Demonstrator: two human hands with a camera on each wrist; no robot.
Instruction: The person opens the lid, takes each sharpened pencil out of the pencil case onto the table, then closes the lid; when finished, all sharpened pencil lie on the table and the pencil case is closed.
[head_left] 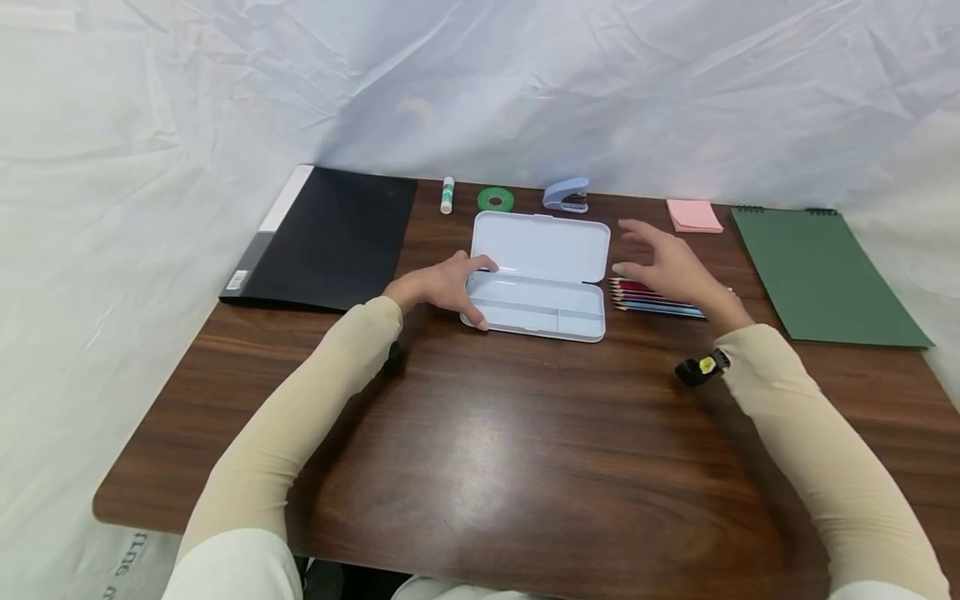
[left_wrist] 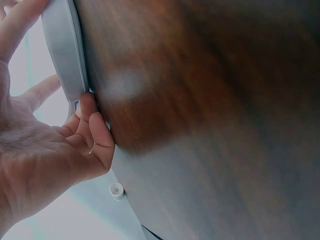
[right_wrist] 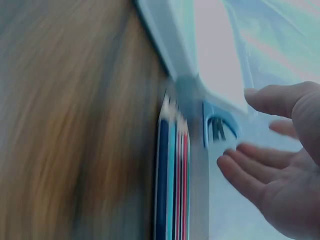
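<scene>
A white pencil case (head_left: pixel 534 304) lies opened out on the table, its lid (head_left: pixel 542 246) folded back toward the wall. Its divided tray holds nothing. My left hand (head_left: pixel 448 287) grips the tray's left end, thumb and fingers spread across it; the left wrist view shows fingertips (left_wrist: pixel 102 132) bent against the case's edge (left_wrist: pixel 67 55). My right hand (head_left: pixel 667 262) is held above several colored pencils (head_left: pixel 652 298) just right of the case. Its thumb and fingers are parted with nothing between them. The pencils (right_wrist: pixel 172 175) lie side by side, points toward the case.
Along the back stand a glue stick (head_left: pixel 447 196), a green tape roll (head_left: pixel 495 199), a light-blue stapler (head_left: pixel 566 195) and pink sticky notes (head_left: pixel 693 216). A black folder (head_left: pixel 330 237) lies left, a green spiral pad (head_left: pixel 828 279) right. White sheeting (head_left: pixel 480 83) hangs behind the table.
</scene>
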